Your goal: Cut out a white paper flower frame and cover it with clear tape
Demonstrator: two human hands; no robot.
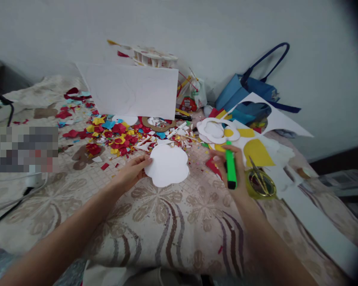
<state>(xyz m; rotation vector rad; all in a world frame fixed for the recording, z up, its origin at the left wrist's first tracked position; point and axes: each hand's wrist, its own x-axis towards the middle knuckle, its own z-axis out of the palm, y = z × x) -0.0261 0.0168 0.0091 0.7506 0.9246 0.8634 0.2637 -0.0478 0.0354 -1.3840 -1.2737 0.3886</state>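
A: What do you have in your left hand (137, 167)?

B: You have the white flower-shaped paper (167, 165) pinched by its left edge, fingers closed on it. It is in front of you, near the middle of the view, with the patterned tablecloth (167, 230) below it.

A: And your right hand (238, 165)?

B: You grip a green marker (231, 169) in it, its black end towards your wrist. Your hand is to the right of the flower shape, apart from it.

A: What lies close to that hand?

B: Just to its right you have scissors (264, 184) with gold-coloured handles, near a piece of yellow paper (259, 152). Beyond your fingers are white ring-like cut-outs (210, 131).

A: And farther off?

B: Beyond your left hand, red, yellow, blue and white paper scraps (119, 139) are scattered, with a brown cardboard ring (146, 125) by them. Behind those you have a large white sheet (134, 93), tilted up, with faint lines on it. To its right is a plastic bag (200, 93), and farther right a blue bag (232, 91) by the wall (226, 31), behind a white sheet with holes cut in it (292, 123)
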